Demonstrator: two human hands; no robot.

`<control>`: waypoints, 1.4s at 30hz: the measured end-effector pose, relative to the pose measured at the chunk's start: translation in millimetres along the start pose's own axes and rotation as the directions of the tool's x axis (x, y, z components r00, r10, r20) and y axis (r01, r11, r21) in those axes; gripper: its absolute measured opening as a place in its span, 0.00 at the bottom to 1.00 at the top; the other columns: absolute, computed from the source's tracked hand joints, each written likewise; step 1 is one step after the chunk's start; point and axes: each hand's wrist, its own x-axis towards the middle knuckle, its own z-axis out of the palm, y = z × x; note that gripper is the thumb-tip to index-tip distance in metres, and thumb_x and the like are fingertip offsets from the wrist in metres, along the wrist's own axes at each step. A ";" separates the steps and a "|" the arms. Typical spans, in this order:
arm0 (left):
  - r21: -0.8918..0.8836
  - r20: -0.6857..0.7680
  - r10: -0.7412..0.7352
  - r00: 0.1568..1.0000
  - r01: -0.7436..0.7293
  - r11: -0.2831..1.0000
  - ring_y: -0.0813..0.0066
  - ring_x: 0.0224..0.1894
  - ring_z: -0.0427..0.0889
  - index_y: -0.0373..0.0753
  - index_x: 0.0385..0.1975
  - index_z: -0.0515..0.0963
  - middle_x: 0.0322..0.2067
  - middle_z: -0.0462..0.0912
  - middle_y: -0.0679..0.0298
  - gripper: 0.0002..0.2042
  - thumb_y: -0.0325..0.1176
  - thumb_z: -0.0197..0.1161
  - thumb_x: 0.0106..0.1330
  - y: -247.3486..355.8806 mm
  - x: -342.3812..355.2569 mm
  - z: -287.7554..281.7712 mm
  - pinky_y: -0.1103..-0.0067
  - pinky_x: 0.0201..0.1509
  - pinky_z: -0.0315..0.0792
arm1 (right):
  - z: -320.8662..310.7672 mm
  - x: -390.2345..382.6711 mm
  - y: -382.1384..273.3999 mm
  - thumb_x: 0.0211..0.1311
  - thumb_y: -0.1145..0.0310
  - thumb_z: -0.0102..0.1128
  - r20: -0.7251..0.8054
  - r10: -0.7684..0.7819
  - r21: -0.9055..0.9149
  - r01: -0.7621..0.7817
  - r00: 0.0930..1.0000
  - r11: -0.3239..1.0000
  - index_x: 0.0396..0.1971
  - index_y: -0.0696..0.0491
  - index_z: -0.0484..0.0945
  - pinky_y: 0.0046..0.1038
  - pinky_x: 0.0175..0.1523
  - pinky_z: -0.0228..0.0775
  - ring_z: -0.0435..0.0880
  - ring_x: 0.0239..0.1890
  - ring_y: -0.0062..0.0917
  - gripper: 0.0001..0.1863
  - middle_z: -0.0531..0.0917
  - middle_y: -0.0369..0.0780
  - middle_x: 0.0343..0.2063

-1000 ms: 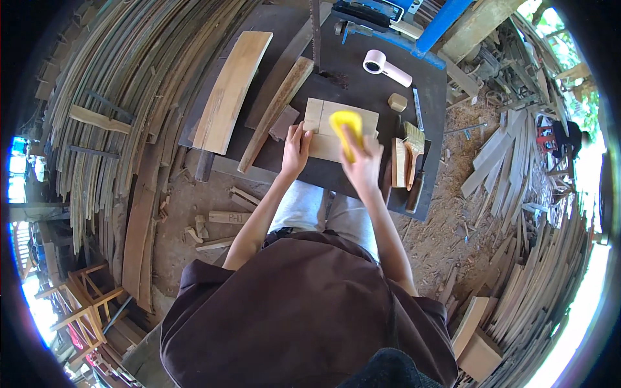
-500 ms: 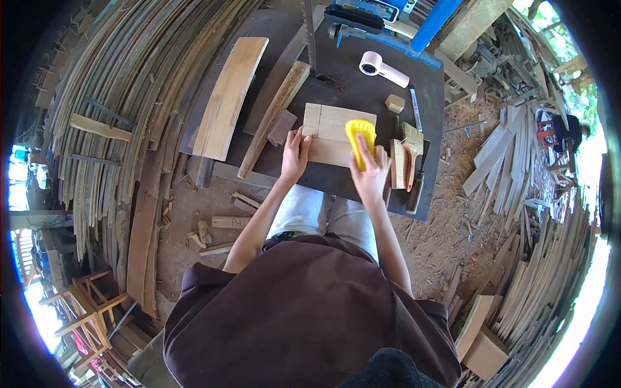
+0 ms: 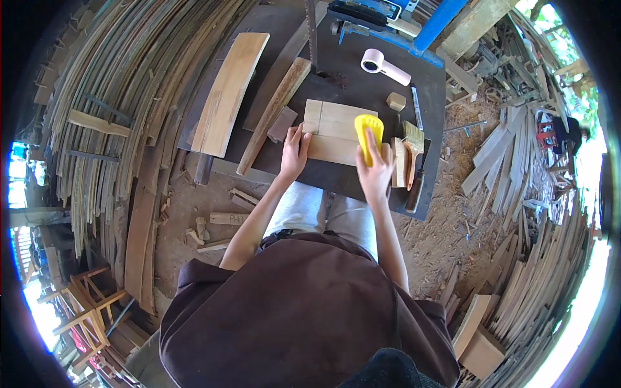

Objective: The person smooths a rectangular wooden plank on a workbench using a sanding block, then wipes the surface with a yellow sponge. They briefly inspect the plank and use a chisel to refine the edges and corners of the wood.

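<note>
My left hand (image 3: 294, 155) grips the left edge of a pale wooden board (image 3: 331, 116) on the dark tabletop (image 3: 349, 184); lines cross the board. My right hand (image 3: 375, 171) is wrapped round a yellow plastic hand tool (image 3: 367, 125) held over the board's right part, its underside hidden. Right of it lie a paintbrush (image 3: 414, 138), a wooden piece like a plane body (image 3: 398, 161) and a dark-handled tool (image 3: 416, 194). A small reddish block (image 3: 283, 124) is left of my left hand.
A pale plank (image 3: 229, 94), a narrow wooden bar (image 3: 275, 113), an upright saw blade (image 3: 312, 45), a pink handled device (image 3: 385, 68), a small block (image 3: 396, 100) and a blue metal frame (image 3: 427, 32) share the table. Stacked timber (image 3: 110, 77) and scrap wood (image 3: 491, 161) flank it.
My right hand with the yellow tool has moved rightward across the board over the last second. My left hand stays on the board's left edge.
</note>
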 end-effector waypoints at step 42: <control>-0.024 0.012 0.034 0.999 -0.034 0.999 0.56 0.43 0.75 0.28 0.48 0.73 0.42 0.73 0.50 0.15 0.35 0.49 0.76 1.9 -0.2 1.0 0.71 0.49 0.69 | 15.3 1.7 -32.0 0.51 0.62 0.68 0.121 -0.384 0.022 0.384 0.915 0.923 0.61 0.32 0.74 0.39 0.44 0.63 0.75 0.38 0.30 0.33 0.71 0.35 0.32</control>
